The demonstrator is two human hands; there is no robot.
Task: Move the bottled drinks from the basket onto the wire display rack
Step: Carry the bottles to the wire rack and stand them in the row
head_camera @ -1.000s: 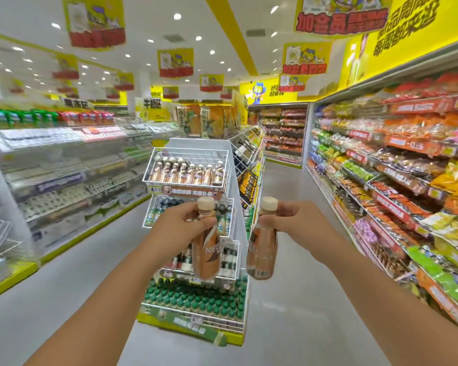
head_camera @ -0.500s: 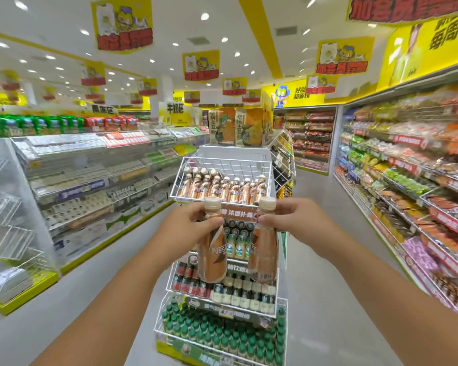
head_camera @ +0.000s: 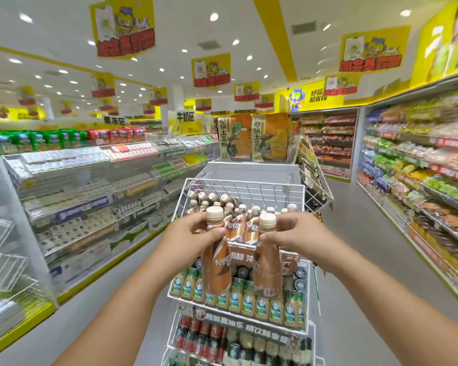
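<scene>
The left hand (head_camera: 193, 237) gripped a brown coffee bottle (head_camera: 217, 260) by the neck, fingers curled just under its cream cap so that the body hung down below the knuckles. The right hand (head_camera: 292, 236) grasped a second coffee bottle (head_camera: 267, 262) the same way, thumb and fingers wrapped round the shoulder beneath the cap. Holding each one high on the neck left the base free, which seemed the sensible grip for lowering a bottle upright into a crowded tier. Both bottles hung side by side, near each other but apart, in front of the wire display rack (head_camera: 245, 184). Just beyond the fingertips sat the rack's top tier, already holding a cluster of matching bottles (head_camera: 238, 217), some leaning against one another at the far left; open wire floor appeared to remain toward the right and back. Below the hanging bottles, a lower tier carried green-labelled drinks (head_camera: 249, 302) in a tidy front row. The basket named in the task was not in view, so how many bottles were left to move could not be told. The step in hand looked like the final approach: both bottles would need lifting over the front wire edge, and the leaning ones might topple if nudged.
</scene>
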